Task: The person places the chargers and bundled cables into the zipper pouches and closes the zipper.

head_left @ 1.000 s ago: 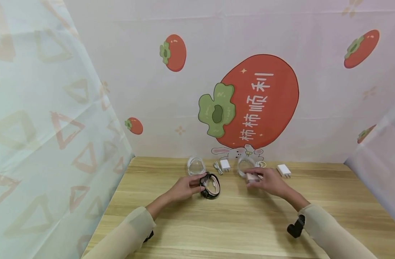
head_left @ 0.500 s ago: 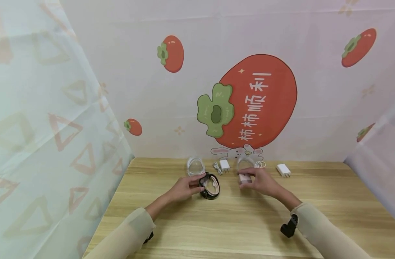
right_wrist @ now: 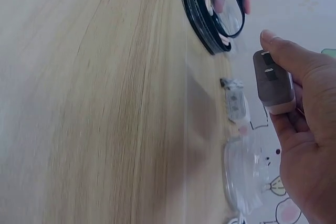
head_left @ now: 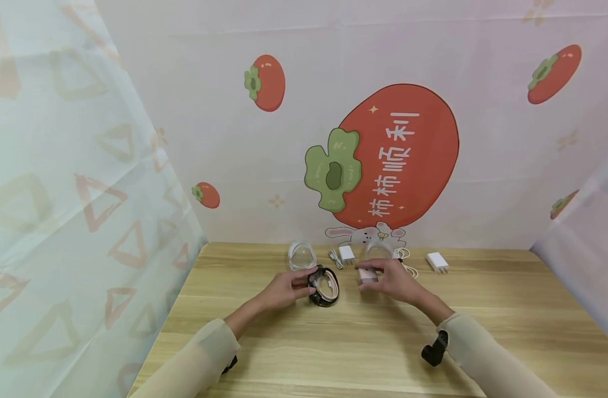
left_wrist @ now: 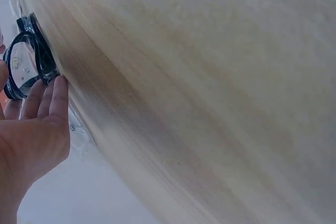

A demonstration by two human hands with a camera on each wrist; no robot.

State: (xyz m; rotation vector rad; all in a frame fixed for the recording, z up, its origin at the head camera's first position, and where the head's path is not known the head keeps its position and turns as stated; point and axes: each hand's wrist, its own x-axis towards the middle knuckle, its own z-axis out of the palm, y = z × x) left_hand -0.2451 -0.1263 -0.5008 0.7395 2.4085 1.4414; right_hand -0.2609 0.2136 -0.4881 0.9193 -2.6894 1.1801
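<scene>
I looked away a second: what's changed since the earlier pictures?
The right hand has carried the pink-and-grey plug adapter leftward, toward the black coil, uncovering more of the white cable. Neither hand picked up or let go of anything. The left hand still holds the black coil, and the white charger at far right stayed put.

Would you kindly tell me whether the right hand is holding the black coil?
No, the right hand holds a two-pronged charger; the left hand holds the black coil.

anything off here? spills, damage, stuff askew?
Nothing looks spilled or visibly damaged. Only mild oddity: the white cable behind the right hand lies in loose, spread loops, while the clear coil beside it looks neatly rolled.
</scene>
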